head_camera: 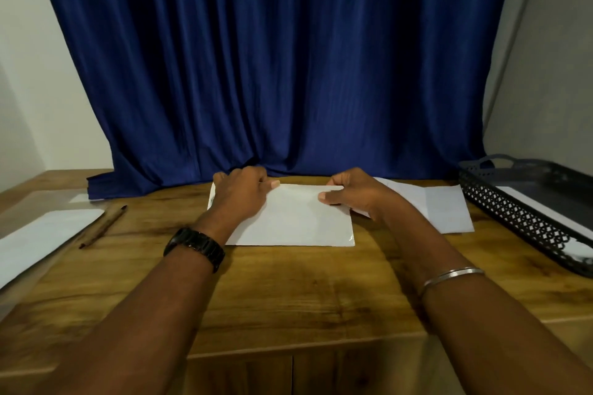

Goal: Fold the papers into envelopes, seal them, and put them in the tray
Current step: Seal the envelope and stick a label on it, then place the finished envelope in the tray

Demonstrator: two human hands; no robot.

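A white envelope (295,221) lies flat in the middle of the wooden table (288,292). My left hand (240,194) pinches its far left edge, thumb on top and fingers curled behind. My right hand (353,194) pinches the far right edge the same way. A folded white paper (449,208) lies to the right of the envelope, partly hidden by my right hand. The black tray (513,218) with a lattice rim stands at the right edge and holds a white sheet (552,212).
A brown pen (102,226) lies at the left, beside white sheets (41,240) under a clear cover. A blue curtain (282,74) hangs behind the table's far edge. The table's front edge runs just below my forearms.
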